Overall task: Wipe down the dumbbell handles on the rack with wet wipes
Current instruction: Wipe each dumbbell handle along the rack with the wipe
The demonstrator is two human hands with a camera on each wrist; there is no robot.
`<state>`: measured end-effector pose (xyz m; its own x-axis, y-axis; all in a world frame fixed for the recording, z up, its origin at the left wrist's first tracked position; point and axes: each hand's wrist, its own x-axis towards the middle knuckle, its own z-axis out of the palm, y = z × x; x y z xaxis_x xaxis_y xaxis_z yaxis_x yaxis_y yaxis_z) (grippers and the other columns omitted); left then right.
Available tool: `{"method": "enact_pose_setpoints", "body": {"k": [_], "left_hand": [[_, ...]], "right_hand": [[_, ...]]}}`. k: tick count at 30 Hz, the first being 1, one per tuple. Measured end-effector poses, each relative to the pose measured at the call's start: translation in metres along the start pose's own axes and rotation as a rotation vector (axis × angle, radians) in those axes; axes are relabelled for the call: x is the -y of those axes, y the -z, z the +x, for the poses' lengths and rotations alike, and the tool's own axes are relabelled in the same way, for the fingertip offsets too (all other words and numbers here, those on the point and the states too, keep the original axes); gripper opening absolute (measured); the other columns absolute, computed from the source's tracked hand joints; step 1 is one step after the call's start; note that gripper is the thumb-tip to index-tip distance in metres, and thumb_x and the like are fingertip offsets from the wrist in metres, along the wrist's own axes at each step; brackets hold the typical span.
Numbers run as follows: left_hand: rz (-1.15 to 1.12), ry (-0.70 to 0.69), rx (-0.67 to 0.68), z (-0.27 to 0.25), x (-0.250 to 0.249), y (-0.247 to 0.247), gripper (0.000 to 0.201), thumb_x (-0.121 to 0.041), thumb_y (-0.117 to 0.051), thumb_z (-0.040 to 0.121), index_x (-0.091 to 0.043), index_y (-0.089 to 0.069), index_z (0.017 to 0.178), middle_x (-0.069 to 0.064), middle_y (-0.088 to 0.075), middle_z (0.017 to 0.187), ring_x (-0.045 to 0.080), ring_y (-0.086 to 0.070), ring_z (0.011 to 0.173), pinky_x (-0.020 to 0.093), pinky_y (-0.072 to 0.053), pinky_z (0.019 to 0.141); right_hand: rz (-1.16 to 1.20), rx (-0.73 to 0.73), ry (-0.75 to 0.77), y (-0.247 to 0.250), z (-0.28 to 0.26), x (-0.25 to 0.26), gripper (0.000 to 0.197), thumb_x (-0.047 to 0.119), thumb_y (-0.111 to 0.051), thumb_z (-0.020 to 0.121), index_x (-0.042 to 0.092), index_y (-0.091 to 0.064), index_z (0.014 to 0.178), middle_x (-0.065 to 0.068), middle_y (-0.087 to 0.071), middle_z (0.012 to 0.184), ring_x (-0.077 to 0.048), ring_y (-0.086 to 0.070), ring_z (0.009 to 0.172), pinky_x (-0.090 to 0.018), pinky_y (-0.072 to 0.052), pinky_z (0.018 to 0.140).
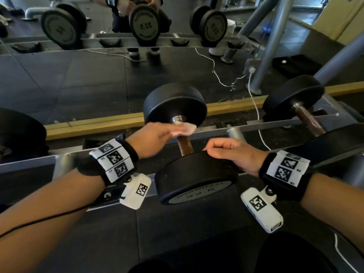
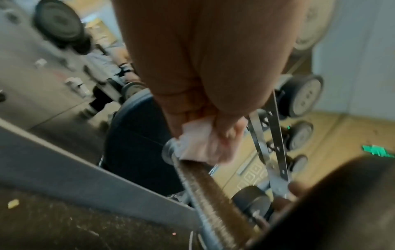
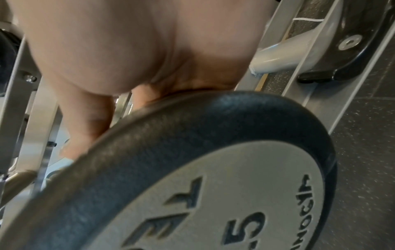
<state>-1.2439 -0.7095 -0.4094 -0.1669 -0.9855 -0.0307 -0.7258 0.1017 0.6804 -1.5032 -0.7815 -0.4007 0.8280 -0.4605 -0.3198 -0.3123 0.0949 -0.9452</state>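
A black dumbbell (image 1: 195,174) lies across the grey rack (image 1: 59,160) in the middle, its brown knurled handle (image 1: 184,145) pointing away from me. My left hand (image 1: 157,134) holds a crumpled white wet wipe (image 1: 187,129) against the far end of the handle (image 2: 205,191), by the far weight (image 1: 175,103). In the left wrist view the wipe (image 2: 198,145) is bunched in the fingers. My right hand (image 1: 232,152) rests on top of the near weight (image 3: 203,169), fingers curled over its rim.
A second dumbbell (image 1: 295,101) with a brown handle lies on the rack to the right, and another weight (image 1: 17,131) sits at the left edge. A mirror behind the rack reflects dumbbells. A white cable (image 1: 256,107) runs down behind the rack.
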Motion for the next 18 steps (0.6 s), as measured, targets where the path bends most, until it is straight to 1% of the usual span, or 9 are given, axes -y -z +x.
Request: {"method": "enact_pose_setpoints", "body": {"k": [3,6,7,9,12,13,15,16,18], "left_hand": [[0.138,0.067,0.081,0.001,0.006,-0.003,0.043,-0.017,-0.045,0.104,-0.039,-0.048,0.141,-0.004,-0.050,0.149,0.012,-0.046,0.136,0.016,-0.023,0.106],[0.133,0.038,0.062,-0.002,0.004,-0.004,0.042,-0.020,-0.047,0.103,-0.040,-0.049,0.140,-0.008,-0.054,0.145,0.008,-0.048,0.133,-0.001,-0.021,0.100],[0.125,0.032,0.065,-0.004,0.004,-0.006,0.041,-0.021,-0.047,0.103,-0.040,-0.050,0.140,-0.009,-0.054,0.145,0.008,-0.049,0.132,-0.001,-0.022,0.100],[0.098,0.028,0.080,-0.010,0.005,-0.010,0.041,-0.022,-0.047,0.104,-0.046,-0.050,0.137,-0.013,-0.053,0.144,0.005,-0.049,0.130,0.006,-0.028,0.103],[0.036,0.047,0.122,-0.021,0.004,-0.007,0.042,-0.023,-0.047,0.103,-0.062,-0.050,0.120,-0.022,-0.050,0.136,-0.004,-0.047,0.121,0.001,-0.031,0.094],[-0.029,0.066,0.115,-0.023,0.005,-0.005,0.040,-0.023,-0.046,0.103,-0.059,-0.054,0.118,-0.018,-0.054,0.136,-0.001,-0.051,0.120,0.008,-0.036,0.096],[-0.257,0.143,0.002,-0.025,0.003,-0.001,0.033,-0.023,-0.045,0.104,-0.048,-0.061,0.118,-0.008,-0.068,0.124,0.009,-0.064,0.112,0.028,-0.050,0.098],[-0.361,0.191,-0.104,-0.024,0.001,0.000,0.030,-0.023,-0.045,0.104,-0.043,-0.062,0.119,-0.005,-0.071,0.116,0.011,-0.068,0.106,0.031,-0.054,0.093],[-0.400,0.209,-0.362,-0.019,-0.002,0.003,0.029,-0.021,-0.044,0.105,-0.034,-0.062,0.123,-0.006,-0.071,0.111,0.000,-0.067,0.100,0.015,-0.054,0.082]], "right_hand": [[-0.070,-0.025,0.033,-0.003,-0.002,-0.003,0.032,0.047,-0.065,0.087,0.018,-0.067,0.102,-0.003,-0.072,0.100,-0.019,-0.070,0.093,-0.026,-0.056,0.080],[-0.178,-0.119,0.120,-0.013,-0.003,-0.007,0.030,0.047,-0.056,0.091,0.020,-0.067,0.099,0.001,-0.070,0.096,-0.011,-0.068,0.089,-0.022,-0.053,0.077],[-0.236,-0.173,0.154,-0.017,-0.003,-0.010,0.029,0.049,-0.054,0.091,0.024,-0.068,0.097,0.003,-0.068,0.097,-0.010,-0.066,0.091,-0.024,-0.052,0.081],[-0.301,-0.273,0.205,-0.024,-0.003,-0.015,0.029,0.052,-0.052,0.092,0.028,-0.068,0.096,0.005,-0.064,0.099,-0.007,-0.062,0.094,-0.027,-0.048,0.088],[-0.361,-0.328,0.226,-0.030,-0.006,-0.014,0.018,0.042,-0.050,0.097,0.032,-0.066,0.094,0.009,-0.061,0.098,-0.002,-0.058,0.095,-0.020,-0.043,0.088],[-0.367,-0.331,0.223,-0.030,-0.006,-0.014,0.019,0.039,-0.051,0.098,0.029,-0.067,0.093,0.007,-0.062,0.097,-0.003,-0.059,0.094,-0.019,-0.044,0.086],[-0.288,-0.331,0.225,-0.031,-0.005,-0.011,0.023,0.033,-0.054,0.099,0.016,-0.067,0.089,0.000,-0.064,0.089,-0.008,-0.062,0.086,-0.018,-0.047,0.079],[-0.219,-0.334,0.224,-0.033,-0.004,-0.009,0.024,0.030,-0.057,0.098,0.013,-0.066,0.083,-0.002,-0.064,0.082,-0.008,-0.063,0.080,-0.017,-0.049,0.073],[-0.125,-0.369,0.217,-0.037,-0.001,-0.007,0.028,0.031,-0.063,0.094,0.012,-0.064,0.073,-0.001,-0.063,0.073,-0.011,-0.062,0.073,-0.022,-0.049,0.070]]}}
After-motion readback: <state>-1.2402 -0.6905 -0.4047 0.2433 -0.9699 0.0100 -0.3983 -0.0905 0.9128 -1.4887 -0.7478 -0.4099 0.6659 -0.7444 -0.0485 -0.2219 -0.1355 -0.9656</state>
